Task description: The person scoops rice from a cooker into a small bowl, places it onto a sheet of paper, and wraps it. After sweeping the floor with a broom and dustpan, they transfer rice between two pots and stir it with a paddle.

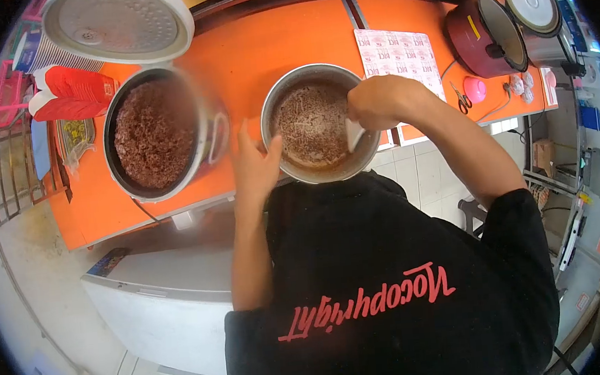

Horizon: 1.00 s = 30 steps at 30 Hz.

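Note:
My right hand [383,102] is closed round the handle of a white rice paddle [355,136], its flat end inside the metal pot [269,105]. A thin layer of brown rice remains [311,119] coats the bottom of this pot. Against the pot's left side is my left hand [259,164], with its thumb at the rim and its fingers stretched out and apart. To the left stands an open rice cooker [206,135] full of dark reddish-brown rice [152,139], its lid [118,25] raised. Haze blurs the cooker's right side.
The orange counter [232,45] carries red paper boxes [74,92], a tray of green food [76,134], a printed paper sheet [397,56], scissors [462,98], a pink bowl [475,89] and a dark red cooker [475,36]. A white chest [162,318] stands below.

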Each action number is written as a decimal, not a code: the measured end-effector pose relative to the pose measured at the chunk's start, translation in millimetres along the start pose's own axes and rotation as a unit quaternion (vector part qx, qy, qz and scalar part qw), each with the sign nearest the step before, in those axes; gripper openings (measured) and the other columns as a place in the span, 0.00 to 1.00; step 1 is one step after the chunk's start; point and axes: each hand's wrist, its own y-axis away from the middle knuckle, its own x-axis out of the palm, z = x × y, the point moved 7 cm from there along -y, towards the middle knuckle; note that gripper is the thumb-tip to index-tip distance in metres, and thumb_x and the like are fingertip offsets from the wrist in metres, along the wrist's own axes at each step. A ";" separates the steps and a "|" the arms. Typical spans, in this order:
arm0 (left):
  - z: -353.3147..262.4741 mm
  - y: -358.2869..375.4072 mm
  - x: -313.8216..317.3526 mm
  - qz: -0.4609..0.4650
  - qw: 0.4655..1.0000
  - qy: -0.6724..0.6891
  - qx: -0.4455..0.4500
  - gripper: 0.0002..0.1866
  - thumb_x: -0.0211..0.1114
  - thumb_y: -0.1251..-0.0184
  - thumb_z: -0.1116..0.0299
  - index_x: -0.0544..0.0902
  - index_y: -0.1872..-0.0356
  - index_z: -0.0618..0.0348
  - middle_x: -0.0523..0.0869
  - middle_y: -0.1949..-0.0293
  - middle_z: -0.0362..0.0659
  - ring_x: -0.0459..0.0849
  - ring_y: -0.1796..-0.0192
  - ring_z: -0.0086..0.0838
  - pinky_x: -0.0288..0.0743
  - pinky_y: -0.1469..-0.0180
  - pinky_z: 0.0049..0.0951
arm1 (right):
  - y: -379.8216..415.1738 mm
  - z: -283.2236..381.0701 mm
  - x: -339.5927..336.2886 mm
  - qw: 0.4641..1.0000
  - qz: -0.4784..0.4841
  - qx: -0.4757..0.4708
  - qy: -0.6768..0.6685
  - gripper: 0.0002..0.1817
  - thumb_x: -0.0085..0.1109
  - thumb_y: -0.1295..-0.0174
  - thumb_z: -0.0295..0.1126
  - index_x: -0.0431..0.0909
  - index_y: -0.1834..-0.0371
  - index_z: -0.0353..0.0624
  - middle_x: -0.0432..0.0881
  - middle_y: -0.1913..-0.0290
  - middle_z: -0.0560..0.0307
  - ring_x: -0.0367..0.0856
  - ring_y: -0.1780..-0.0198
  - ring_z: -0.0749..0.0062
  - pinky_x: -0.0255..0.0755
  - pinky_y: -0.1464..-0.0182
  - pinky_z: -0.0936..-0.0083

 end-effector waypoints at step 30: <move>-5.8 29.6 48.8 0.172 0.952 0.243 -0.078 0.33 0.48 0.27 0.78 0.58 0.21 0.56 0.86 0.48 0.52 0.89 0.70 0.29 0.85 0.75 0.25 | -32.6 31.0 23.9 0.990 -0.126 -0.053 -0.024 0.11 0.60 0.38 0.31 0.90 0.60 0.38 0.91 0.57 0.40 0.91 0.52 0.47 0.84 0.51 0.54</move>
